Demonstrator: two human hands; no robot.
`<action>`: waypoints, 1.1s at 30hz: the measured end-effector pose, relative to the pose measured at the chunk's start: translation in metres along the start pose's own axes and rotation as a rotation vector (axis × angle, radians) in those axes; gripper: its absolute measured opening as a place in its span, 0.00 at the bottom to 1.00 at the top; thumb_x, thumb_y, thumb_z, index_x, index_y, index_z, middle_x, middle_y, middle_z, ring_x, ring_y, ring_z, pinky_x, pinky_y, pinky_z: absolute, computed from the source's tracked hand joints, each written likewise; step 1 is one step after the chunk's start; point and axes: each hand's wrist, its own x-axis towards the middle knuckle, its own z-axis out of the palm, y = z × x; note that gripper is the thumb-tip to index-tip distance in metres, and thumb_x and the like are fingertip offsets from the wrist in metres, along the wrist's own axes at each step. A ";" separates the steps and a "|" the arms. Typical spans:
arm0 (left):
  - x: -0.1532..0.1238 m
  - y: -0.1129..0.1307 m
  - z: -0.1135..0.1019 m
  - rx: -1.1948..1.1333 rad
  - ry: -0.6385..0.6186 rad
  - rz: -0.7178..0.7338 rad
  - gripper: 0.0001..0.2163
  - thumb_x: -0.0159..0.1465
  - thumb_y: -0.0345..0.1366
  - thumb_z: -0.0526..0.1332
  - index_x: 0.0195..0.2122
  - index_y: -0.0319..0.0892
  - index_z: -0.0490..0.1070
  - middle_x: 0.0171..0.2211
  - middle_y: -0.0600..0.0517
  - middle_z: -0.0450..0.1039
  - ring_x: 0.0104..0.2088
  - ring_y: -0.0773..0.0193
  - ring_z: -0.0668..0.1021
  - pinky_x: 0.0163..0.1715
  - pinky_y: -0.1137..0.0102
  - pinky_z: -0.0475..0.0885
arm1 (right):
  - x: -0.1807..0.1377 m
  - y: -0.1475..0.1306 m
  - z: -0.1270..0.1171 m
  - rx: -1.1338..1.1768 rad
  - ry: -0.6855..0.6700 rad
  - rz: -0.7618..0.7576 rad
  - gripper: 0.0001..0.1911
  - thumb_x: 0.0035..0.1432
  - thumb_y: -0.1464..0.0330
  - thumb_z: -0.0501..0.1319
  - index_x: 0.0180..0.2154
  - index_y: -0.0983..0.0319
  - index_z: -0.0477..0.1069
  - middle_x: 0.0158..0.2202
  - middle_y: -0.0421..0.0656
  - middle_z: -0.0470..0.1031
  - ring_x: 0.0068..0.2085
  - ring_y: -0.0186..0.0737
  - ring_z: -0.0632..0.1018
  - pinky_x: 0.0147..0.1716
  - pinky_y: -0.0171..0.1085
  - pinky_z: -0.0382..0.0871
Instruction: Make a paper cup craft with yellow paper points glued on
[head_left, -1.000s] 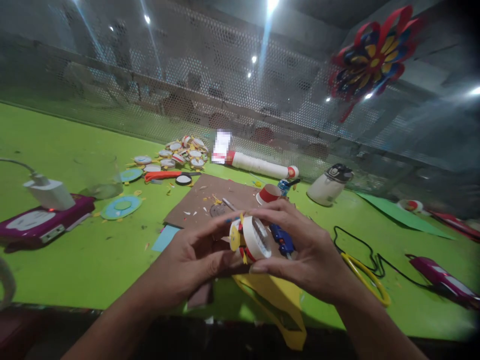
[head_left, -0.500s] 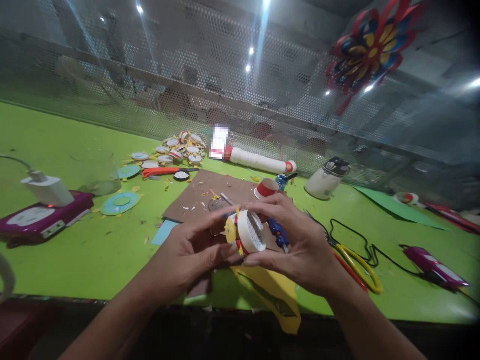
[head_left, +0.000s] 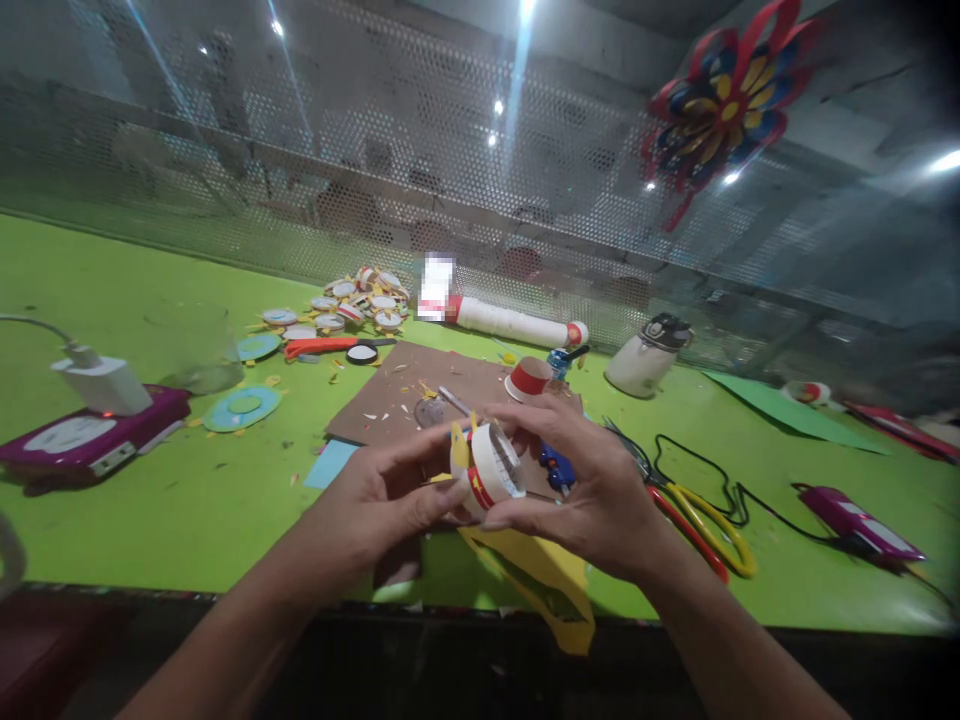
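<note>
Between my two hands is a small paper-cup craft point(head_left: 495, 470), a short white ring with a red band and yellow cut-out pieces on its left side. Its open rim faces right and toward me. My left hand point(head_left: 401, 490) grips it from the left, thumb on the red band. On the other side my right hand point(head_left: 577, 485) pinches the white rim with thumb and fingers. A blue glue gun point(head_left: 556, 466) lies just behind my right fingers, partly hidden. Beneath the hands, a cut yellow sheet point(head_left: 551, 580) hangs over the table's front edge.
A brown board point(head_left: 397, 385) with scraps lies ahead, a red cup point(head_left: 529, 378) on it. Scissors point(head_left: 709, 525) and a black cord are right, near a purple power strip point(head_left: 862, 525). Finished-looking pieces point(head_left: 364, 300) pile at back left; another purple power strip point(head_left: 97, 435) sits left.
The cup craft has turned slightly in my hands, so more of its red band shows and the yellow piece is seen more edge-on. Both hands keep hold of it.
</note>
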 end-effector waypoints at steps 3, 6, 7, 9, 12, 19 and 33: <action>0.000 -0.002 0.002 -0.027 0.017 0.010 0.16 0.59 0.34 0.62 0.50 0.47 0.72 0.30 0.52 0.76 0.33 0.67 0.75 0.34 0.75 0.70 | -0.001 0.002 0.002 0.006 0.013 -0.011 0.32 0.42 0.60 0.72 0.49 0.65 0.69 0.42 0.45 0.73 0.42 0.39 0.72 0.43 0.36 0.66; 0.001 -0.010 0.002 -0.074 0.071 -0.019 0.13 0.60 0.35 0.61 0.47 0.49 0.73 0.37 0.52 0.76 0.35 0.68 0.75 0.37 0.74 0.70 | -0.003 0.007 0.005 0.020 0.048 -0.035 0.32 0.42 0.59 0.71 0.48 0.66 0.70 0.40 0.45 0.70 0.37 0.38 0.71 0.39 0.37 0.67; 0.001 -0.013 0.001 -0.090 0.088 -0.031 0.13 0.61 0.35 0.61 0.47 0.50 0.74 0.39 0.52 0.76 0.35 0.68 0.76 0.38 0.73 0.70 | -0.004 0.009 0.006 0.032 0.062 -0.054 0.31 0.43 0.59 0.71 0.48 0.66 0.70 0.40 0.45 0.69 0.36 0.37 0.70 0.38 0.37 0.67; 0.001 -0.018 0.001 -0.113 0.107 -0.053 0.13 0.62 0.35 0.60 0.47 0.52 0.73 0.40 0.53 0.76 0.36 0.68 0.75 0.40 0.72 0.70 | -0.007 0.012 0.008 0.057 0.088 -0.091 0.29 0.45 0.59 0.69 0.48 0.65 0.71 0.40 0.45 0.68 0.34 0.36 0.69 0.35 0.37 0.68; 0.001 -0.020 0.002 -0.089 0.087 -0.079 0.15 0.62 0.34 0.60 0.49 0.52 0.72 0.42 0.53 0.75 0.37 0.68 0.74 0.40 0.72 0.69 | -0.009 0.014 0.011 0.078 0.105 -0.111 0.26 0.47 0.58 0.68 0.47 0.64 0.71 0.39 0.46 0.67 0.33 0.36 0.69 0.32 0.36 0.67; 0.002 -0.013 0.007 0.004 0.019 -0.093 0.16 0.61 0.35 0.60 0.51 0.48 0.71 0.42 0.51 0.74 0.36 0.67 0.72 0.40 0.70 0.67 | -0.011 0.010 0.019 0.105 0.116 -0.108 0.25 0.46 0.57 0.68 0.43 0.65 0.73 0.38 0.47 0.67 0.33 0.37 0.70 0.26 0.34 0.67; 0.012 -0.013 0.005 -0.116 0.016 -0.136 0.14 0.61 0.36 0.60 0.47 0.40 0.73 0.34 0.47 0.75 0.23 0.73 0.70 0.24 0.76 0.65 | -0.013 0.010 -0.007 0.062 -0.196 0.035 0.22 0.55 0.72 0.62 0.52 0.64 0.66 0.51 0.49 0.71 0.47 0.43 0.74 0.45 0.40 0.69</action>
